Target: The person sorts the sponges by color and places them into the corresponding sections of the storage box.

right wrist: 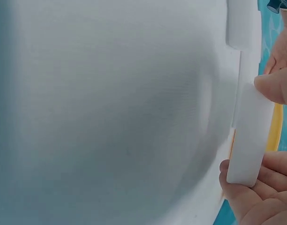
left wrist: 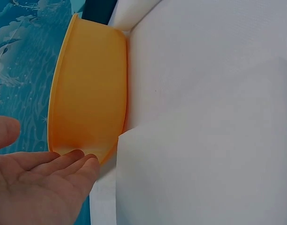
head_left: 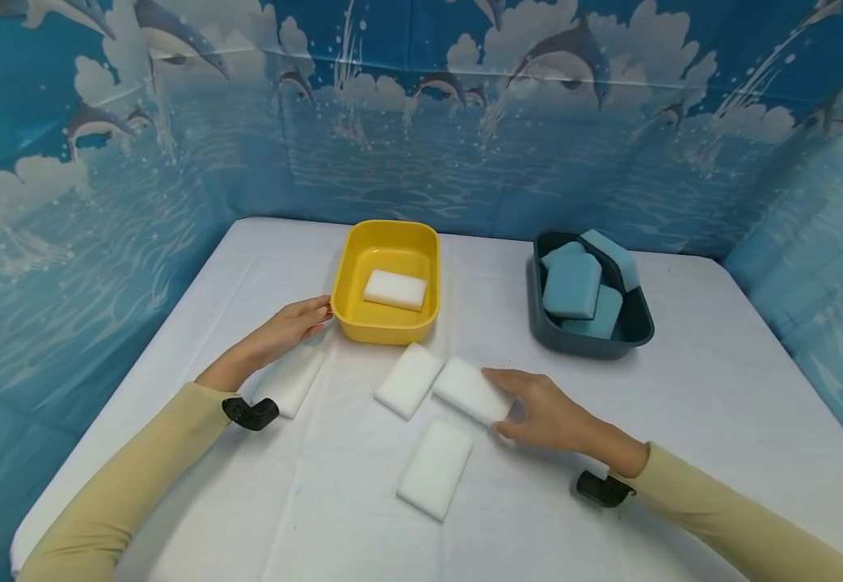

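With straight fingers, my left hand [head_left: 292, 330] touches the left side of the yellow basin [head_left: 385, 333]. The left wrist view shows those fingertips against the basin's wall and the thumb apart from it. Inside the basin lies one white sponge block [head_left: 395, 289]. My right hand [head_left: 548, 412] pinches another white sponge block [head_left: 470, 391] by its ends, between thumb and fingers; the right wrist view shows this grip on the block [right wrist: 251, 136]. Close by on the table are two more white blocks, one left of it [head_left: 410, 381] and one nearer me [head_left: 436, 469].
A further white block [head_left: 290, 380] lies beneath my left wrist. The dark blue-grey basin [head_left: 588, 343] at the back right holds several blue sponge blocks [head_left: 572, 284]. A white cloth covers the table [head_left: 348, 501], and a dolphin-print curtain [head_left: 406, 170] hangs behind it.
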Demonstrator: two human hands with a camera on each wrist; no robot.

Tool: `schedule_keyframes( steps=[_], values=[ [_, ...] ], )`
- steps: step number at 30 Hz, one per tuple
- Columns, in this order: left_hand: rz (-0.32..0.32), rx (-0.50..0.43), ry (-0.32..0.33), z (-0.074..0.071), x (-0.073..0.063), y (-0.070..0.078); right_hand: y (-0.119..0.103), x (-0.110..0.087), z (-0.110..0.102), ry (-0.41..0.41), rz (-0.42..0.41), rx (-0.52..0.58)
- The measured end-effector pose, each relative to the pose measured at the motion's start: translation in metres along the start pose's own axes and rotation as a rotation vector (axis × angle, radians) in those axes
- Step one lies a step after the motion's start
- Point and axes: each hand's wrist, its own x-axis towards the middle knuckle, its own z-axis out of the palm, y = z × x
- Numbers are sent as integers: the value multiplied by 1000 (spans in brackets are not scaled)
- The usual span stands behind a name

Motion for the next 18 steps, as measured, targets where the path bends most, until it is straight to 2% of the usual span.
schedule_keyframes(
  steps=[10,18],
  values=[
    [11,-8,-13,-1,1,-2,-3,7,-7,52,-13,-11],
    [10,-5,-16,0,2,-4,-6,14,-15,60,0,-12]
  ],
)
